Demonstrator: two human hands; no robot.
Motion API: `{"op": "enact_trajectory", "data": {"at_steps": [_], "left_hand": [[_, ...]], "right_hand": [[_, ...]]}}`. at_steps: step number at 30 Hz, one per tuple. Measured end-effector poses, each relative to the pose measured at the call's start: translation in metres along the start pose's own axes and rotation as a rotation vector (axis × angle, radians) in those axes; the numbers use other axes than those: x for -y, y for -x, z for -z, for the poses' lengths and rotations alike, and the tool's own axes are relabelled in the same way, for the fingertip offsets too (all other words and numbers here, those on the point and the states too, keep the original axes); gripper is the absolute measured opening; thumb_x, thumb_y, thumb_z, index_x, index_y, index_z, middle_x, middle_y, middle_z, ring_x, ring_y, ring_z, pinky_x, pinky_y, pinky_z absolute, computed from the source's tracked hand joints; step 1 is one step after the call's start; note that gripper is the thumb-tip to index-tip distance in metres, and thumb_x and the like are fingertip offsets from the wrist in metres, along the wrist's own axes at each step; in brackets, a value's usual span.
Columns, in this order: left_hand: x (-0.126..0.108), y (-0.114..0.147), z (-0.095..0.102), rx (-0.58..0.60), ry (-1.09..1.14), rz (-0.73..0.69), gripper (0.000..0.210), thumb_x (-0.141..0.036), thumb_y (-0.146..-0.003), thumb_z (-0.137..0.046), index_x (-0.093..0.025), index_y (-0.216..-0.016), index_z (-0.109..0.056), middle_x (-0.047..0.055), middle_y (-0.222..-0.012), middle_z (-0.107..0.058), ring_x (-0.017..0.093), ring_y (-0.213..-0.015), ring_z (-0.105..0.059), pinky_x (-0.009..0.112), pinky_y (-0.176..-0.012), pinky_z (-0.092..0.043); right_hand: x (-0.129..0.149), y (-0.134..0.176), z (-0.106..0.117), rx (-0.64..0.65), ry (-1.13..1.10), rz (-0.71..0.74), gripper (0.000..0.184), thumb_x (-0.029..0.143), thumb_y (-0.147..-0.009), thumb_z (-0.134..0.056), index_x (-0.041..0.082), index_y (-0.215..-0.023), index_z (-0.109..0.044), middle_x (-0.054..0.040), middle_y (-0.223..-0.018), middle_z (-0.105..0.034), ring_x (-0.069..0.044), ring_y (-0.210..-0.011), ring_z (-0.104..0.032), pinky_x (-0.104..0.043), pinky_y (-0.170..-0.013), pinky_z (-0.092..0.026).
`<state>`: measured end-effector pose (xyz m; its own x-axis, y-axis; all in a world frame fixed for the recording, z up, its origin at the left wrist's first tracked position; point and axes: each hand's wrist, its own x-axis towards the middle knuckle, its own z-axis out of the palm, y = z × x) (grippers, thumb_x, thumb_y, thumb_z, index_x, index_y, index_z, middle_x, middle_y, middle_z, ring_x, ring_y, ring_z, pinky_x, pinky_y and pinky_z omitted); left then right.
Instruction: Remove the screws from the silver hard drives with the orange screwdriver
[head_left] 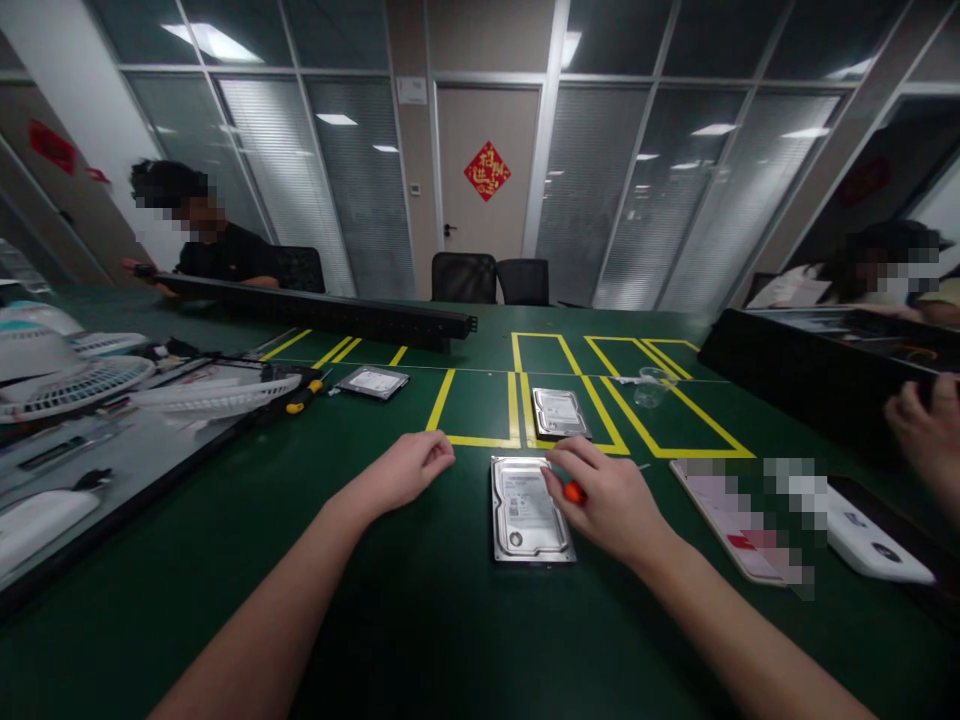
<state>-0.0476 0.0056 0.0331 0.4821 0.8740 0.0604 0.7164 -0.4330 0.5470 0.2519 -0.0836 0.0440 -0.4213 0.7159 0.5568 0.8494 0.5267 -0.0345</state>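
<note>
A silver hard drive (pixel 531 515) with a white label lies flat on the green table in front of me. My right hand (pixel 604 495) is at its right edge, fingers closed around a screwdriver (pixel 575 492). Only the orange handle end and a bit of thin shaft past the knuckles show. To the left of the drive, my left hand (pixel 409 470) rests on the table, apart from the drive, fingers curled with nothing visible in them. A second hard drive (pixel 559 412) lies just beyond the first, and a third hard drive (pixel 373 381) is farther left.
Yellow tape (pixel 480 441) marks rectangles on the table (pixel 420 620). A yellow-black screwdriver (pixel 306 396) and white fan parts (pixel 217 396) lie left. At right are a clear cup (pixel 651 388), a phone (pixel 739 525), a white device (pixel 862 530) and a black case (pixel 795 375). Two people sit opposite.
</note>
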Motion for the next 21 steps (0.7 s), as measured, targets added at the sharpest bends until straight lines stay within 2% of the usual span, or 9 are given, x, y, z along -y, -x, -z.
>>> {"op": "enact_trajectory", "data": {"at_steps": [5, 11, 17, 21], "left_hand": [[-0.033, 0.002, -0.022, 0.141, 0.274, -0.104, 0.023, -0.039, -0.097, -0.059, -0.018, -0.1, -0.068, 0.002, -0.088, -0.068, 0.016, -0.075, -0.059, 0.026, -0.066, -0.045], [-0.037, 0.002, -0.035, 0.233, 0.303, -0.109, 0.022, -0.037, -0.096, -0.06, -0.017, -0.101, -0.068, 0.002, -0.087, -0.068, 0.015, -0.074, -0.058, 0.025, -0.065, -0.046], [-0.036, 0.002, -0.03, 0.198, 0.237, -0.096, 0.02, -0.036, -0.097, -0.058, -0.018, -0.102, -0.067, 0.001, -0.087, -0.066, 0.015, -0.073, -0.057, 0.025, -0.064, -0.046], [-0.038, 0.008, -0.019, 0.3, 0.176, -0.068, 0.018, -0.036, -0.092, -0.065, -0.02, -0.099, -0.067, 0.0, -0.083, -0.065, 0.015, -0.072, -0.058, 0.025, -0.062, -0.046]], "right_hand": [[-0.007, 0.016, -0.013, -0.024, -0.047, -0.023, 0.019, 0.026, -0.1, -0.056, 0.016, -0.104, -0.071, -0.0103, -0.103, -0.071, -0.019, -0.081, -0.07, -0.03, -0.064, -0.054], [-0.004, 0.022, -0.009, -0.03, -0.097, -0.078, 0.017, 0.027, -0.099, -0.056, 0.017, -0.1, -0.07, -0.0087, -0.099, -0.07, -0.018, -0.08, -0.068, -0.029, -0.065, -0.052], [-0.003, 0.02, -0.009, 0.006, -0.109, -0.088, 0.018, 0.027, -0.1, -0.055, 0.017, -0.1, -0.07, -0.0087, -0.1, -0.07, -0.019, -0.082, -0.068, -0.03, -0.067, -0.052], [-0.004, 0.022, -0.008, 0.015, -0.122, -0.098, 0.019, 0.028, -0.1, -0.055, 0.017, -0.101, -0.07, -0.0078, -0.101, -0.07, -0.018, -0.081, -0.067, -0.03, -0.067, -0.052]]}}
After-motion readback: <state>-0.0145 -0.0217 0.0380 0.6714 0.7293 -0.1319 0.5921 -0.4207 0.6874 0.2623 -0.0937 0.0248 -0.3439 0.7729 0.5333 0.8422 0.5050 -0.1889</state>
